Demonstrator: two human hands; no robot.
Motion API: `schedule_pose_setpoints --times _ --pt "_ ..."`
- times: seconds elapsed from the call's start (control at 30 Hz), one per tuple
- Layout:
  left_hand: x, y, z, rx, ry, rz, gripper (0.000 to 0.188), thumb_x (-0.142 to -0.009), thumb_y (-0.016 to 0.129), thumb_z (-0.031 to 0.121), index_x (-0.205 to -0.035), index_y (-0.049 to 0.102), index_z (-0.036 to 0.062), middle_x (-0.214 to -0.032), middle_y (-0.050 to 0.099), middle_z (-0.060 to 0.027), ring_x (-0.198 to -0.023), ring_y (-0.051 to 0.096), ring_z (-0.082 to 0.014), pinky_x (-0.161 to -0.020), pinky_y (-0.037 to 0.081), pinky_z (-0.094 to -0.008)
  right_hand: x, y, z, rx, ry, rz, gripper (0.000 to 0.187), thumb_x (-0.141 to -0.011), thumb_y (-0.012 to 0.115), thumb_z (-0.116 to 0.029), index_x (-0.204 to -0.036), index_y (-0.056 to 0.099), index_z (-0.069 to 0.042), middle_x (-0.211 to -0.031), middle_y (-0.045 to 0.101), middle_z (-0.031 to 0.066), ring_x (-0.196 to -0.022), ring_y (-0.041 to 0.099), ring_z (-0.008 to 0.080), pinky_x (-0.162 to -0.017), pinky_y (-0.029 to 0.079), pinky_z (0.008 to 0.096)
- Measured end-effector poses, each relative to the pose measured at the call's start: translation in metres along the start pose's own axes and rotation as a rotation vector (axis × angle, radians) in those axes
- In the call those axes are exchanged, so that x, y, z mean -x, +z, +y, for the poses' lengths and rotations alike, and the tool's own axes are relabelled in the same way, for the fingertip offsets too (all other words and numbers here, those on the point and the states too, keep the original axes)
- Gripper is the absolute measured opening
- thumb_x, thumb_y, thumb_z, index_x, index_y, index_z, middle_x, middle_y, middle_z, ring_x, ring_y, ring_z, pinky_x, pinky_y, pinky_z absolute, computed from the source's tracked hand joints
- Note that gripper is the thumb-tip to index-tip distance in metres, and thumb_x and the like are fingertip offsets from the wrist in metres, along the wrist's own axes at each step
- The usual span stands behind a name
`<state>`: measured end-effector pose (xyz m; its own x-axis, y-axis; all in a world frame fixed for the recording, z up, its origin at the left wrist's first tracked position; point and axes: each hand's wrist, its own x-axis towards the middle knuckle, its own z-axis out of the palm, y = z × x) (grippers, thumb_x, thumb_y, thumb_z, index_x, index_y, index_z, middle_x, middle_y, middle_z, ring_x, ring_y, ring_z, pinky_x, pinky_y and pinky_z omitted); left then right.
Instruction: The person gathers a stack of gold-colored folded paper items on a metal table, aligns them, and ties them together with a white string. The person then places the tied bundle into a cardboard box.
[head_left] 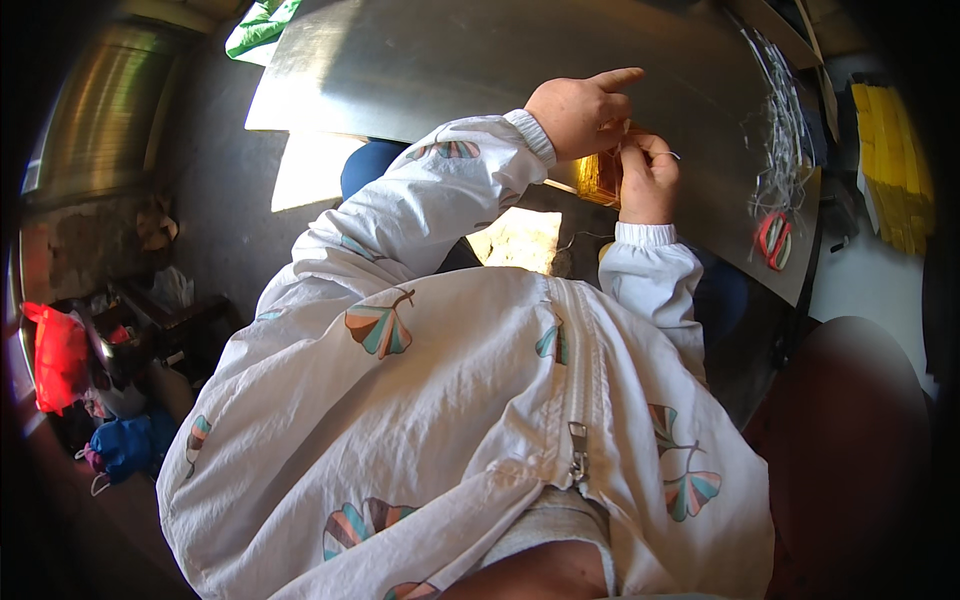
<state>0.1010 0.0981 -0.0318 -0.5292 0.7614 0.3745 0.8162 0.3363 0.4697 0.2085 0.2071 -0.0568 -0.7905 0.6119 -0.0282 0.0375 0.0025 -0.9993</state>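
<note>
Over the near edge of the metal table my two hands meet. My left hand has its index finger stretched out to the right and its other fingers curled in; what they pinch is too small to tell. My right hand is closed, thumb and fingertips pinched together, with a thin white string sticking out of them. Just below and between the hands is a shiny gold box-shaped thing, partly hidden by my fingers.
On the right of the metal table lies a bundle of white strings, with red-handled scissors at its near end. Yellow strips are piled farther right. A green bag is at the far left; red and blue bags sit lower left.
</note>
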Motion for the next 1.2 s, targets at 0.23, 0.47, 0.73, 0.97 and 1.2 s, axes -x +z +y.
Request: schedule_pose_setpoints --times 0.23,0.47,0.73,0.97,1.2 --pt "-0.014 -0.014 -0.015 -0.235 0.403 -0.075 0.017 -0.077 0.067 0.013 -0.092 0.07 0.0183 -0.126 0.059 -0.0008 -0.088 0.068 -0.0192 -0.064 0.056 -0.0288 -0.003 0.0 0.009 0.043 -0.069 0.04 0.014 -0.086 0.061 -0.011 -0.083 0.063 0.003 -0.073 0.064 0.005 -0.065 0.057 0.0095 -0.063 0.048 0.0255" --pt "-0.036 -0.02 -0.019 0.106 0.122 -0.432 0.011 -0.083 0.063 0.014 -0.091 0.069 0.0103 -0.114 0.065 -0.0074 -0.091 0.066 -0.0272 -0.075 0.055 -0.0353 -0.004 0.002 0.01 0.14 -0.12 0.077 0.016 -0.084 0.064 -0.012 -0.08 0.063 0.003 -0.069 0.064 0.0068 -0.061 0.057 0.0111 -0.06 0.048 0.0268" --pt "-0.035 0.006 0.005 -0.1 -0.029 -0.306 0.017 -0.084 0.056 0.018 -0.082 0.068 0.0058 -0.094 0.064 -0.011 -0.08 0.064 -0.0304 -0.07 0.054 -0.0377 -0.001 0.003 0.003 0.533 -0.401 0.139 0.011 -0.078 0.066 -0.007 -0.083 0.064 0.003 -0.085 0.064 0.0167 -0.078 0.063 0.0295 -0.069 0.051 0.0339" --pt "-0.025 0.011 -0.006 0.069 0.031 -0.122 0.01 -0.08 0.058 0.01 -0.076 0.064 0.0023 -0.086 0.062 -0.0131 -0.075 0.061 -0.0339 -0.067 0.053 -0.0399 0.013 0.012 -0.013 0.758 -0.567 0.08 0.01 -0.079 0.065 -0.001 -0.087 0.064 0.005 -0.094 0.063 0.0187 -0.085 0.063 0.0325 -0.073 0.052 0.0356" --pt "-0.034 0.01 -0.014 0.092 -0.062 -0.219 0.012 -0.078 0.055 0.01 -0.075 0.063 0.002 -0.079 0.062 -0.0145 -0.074 0.061 -0.0346 -0.068 0.052 -0.0401 0.002 -0.005 -0.02 0.682 -0.545 0.054 0.004 -0.077 0.065 0.001 -0.08 0.065 0.003 -0.09 0.063 0.0163 -0.078 0.062 0.0329 -0.069 0.052 0.0363"
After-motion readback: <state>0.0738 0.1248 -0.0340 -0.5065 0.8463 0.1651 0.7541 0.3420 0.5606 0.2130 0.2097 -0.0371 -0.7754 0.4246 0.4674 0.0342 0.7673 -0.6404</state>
